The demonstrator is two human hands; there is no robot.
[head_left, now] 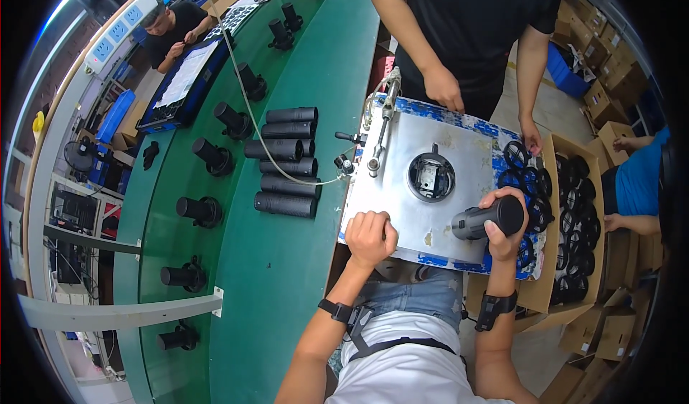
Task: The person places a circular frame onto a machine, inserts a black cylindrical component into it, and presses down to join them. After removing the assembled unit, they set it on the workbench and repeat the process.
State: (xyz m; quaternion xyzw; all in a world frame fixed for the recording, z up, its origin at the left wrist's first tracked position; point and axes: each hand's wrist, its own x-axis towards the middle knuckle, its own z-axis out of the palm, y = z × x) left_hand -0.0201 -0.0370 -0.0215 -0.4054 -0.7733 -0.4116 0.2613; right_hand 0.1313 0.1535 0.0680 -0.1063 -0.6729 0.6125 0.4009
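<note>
My right hand (506,235) is wrapped round a black cylindrical housing (470,224), held tilted above the right side of a metal work plate (387,196). My left hand (371,237) is closed in a fist at the plate's near left edge; whatever is inside it, if anything, is hidden. Between and beyond my hands, a round black part (431,177) with a metal piece in its middle sits on the plate. A lever clamp (384,131) stands along the plate's left side. Several black ring-shaped parts (537,181) lie at its right edge.
Several black cylinders (286,204) lie on the green bench (247,282) at left, with a row of cylinders on bases (208,212) beyond. A thin hose (251,113) crosses the bench. A carton (552,260) of black rings stands right. A co-worker (466,38) stands opposite, one hand near the rings.
</note>
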